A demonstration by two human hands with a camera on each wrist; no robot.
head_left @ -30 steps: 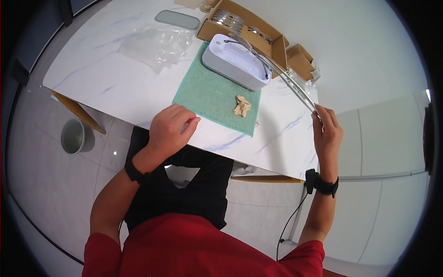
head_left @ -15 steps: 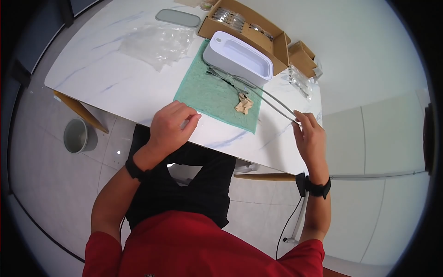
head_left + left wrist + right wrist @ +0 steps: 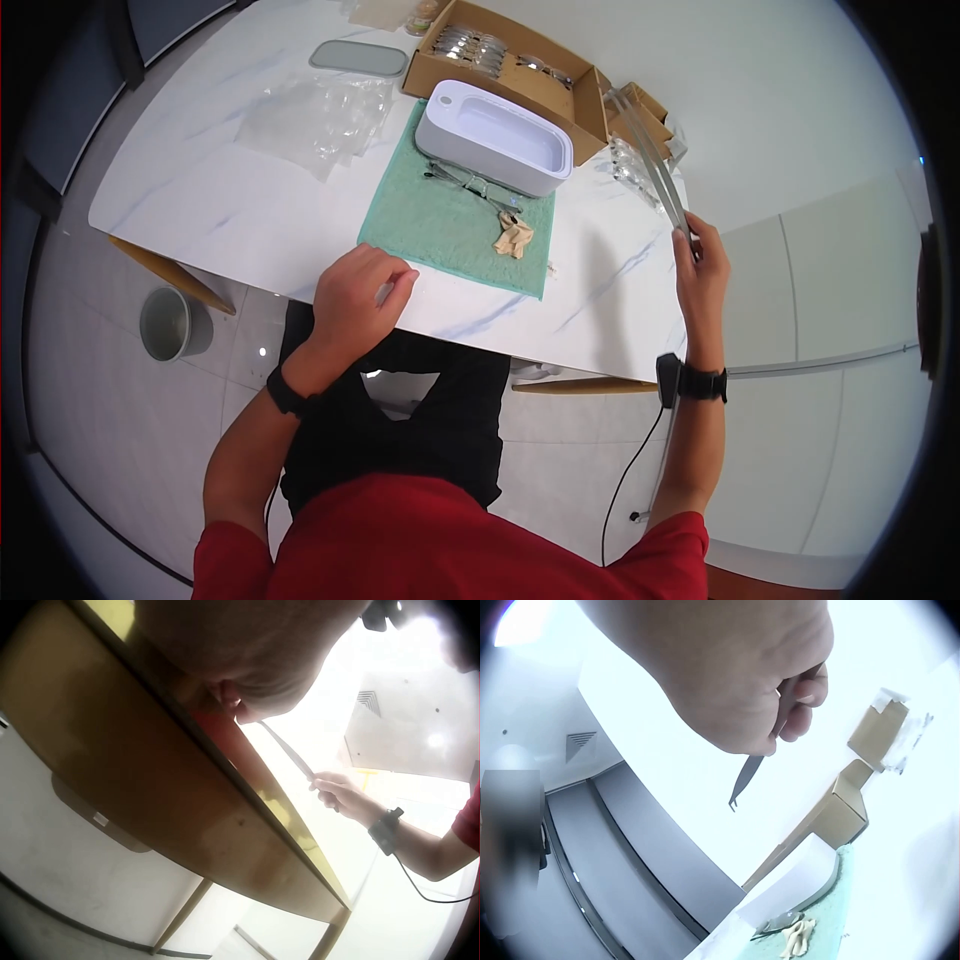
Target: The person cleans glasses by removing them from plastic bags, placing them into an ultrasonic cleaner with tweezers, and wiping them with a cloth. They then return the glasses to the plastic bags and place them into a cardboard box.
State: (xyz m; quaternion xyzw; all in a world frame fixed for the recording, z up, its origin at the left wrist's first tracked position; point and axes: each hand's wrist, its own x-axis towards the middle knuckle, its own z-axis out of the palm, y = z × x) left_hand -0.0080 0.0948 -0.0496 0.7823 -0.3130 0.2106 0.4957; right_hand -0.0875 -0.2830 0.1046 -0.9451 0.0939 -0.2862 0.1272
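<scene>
My right hand holds long metal tweezers up over the right side of the table, fingers and thumb pinching them near one end. Their narrow, pronged tip shows free of any object in the right wrist view. A pair of glasses lies on the green towel, just in front of a white oblong cleaner tub. One end of the glasses reaches a crumpled beige cloth. My left hand rests at the table's front edge, fingers loosely curled, with nothing in it.
Behind the tub stands a cardboard box with rows of glasses. To its right are a smaller carton and plastic-wrapped items. Clear plastic bags and a grey oblong lid lie at left. A bin stands on the floor.
The tweezers carried the glasses from over the tub down to the towel and let them go. My right hand has since moved back up and right with the tweezers. The left hand stayed put.
</scene>
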